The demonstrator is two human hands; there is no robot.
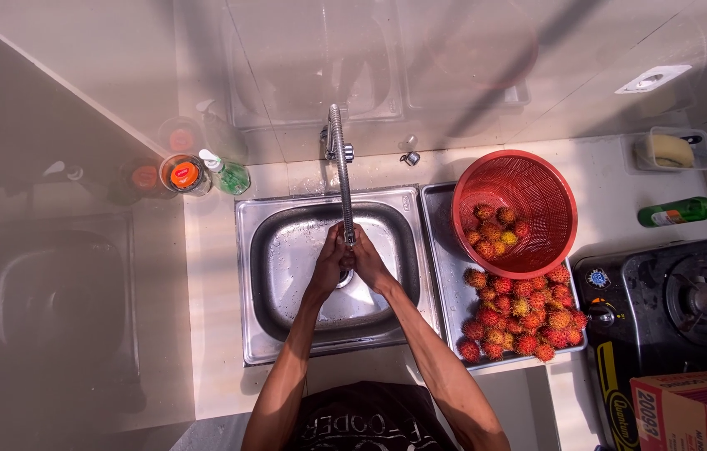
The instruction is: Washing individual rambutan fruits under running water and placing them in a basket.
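Observation:
My left hand (pixel 330 259) and my right hand (pixel 368 260) are pressed together over the steel sink (pixel 274 250), right under the mouth of the tall flexible tap (pixel 339 159). The fingers are closed against each other; whether anything lies between them is hidden. To the right, a red plastic basket (pixel 537 188) lies tilted on the steel drainboard (pixel 441 242) with several red and yellow rambutans (pixel 491 230) inside. A larger heap of rambutans (pixel 520 321) covers the drainboard in front of the basket.
A black gas stove (pixel 687 305) stands at the right, with a cardboard box (pixel 691 409) in front of it. A green glass bottle (pixel 691 209) lies behind the stove, near a soap dish (pixel 671 150). A green soap bottle (pixel 227 174) and an orange-lidded jar (pixel 184 174) stand left of the tap.

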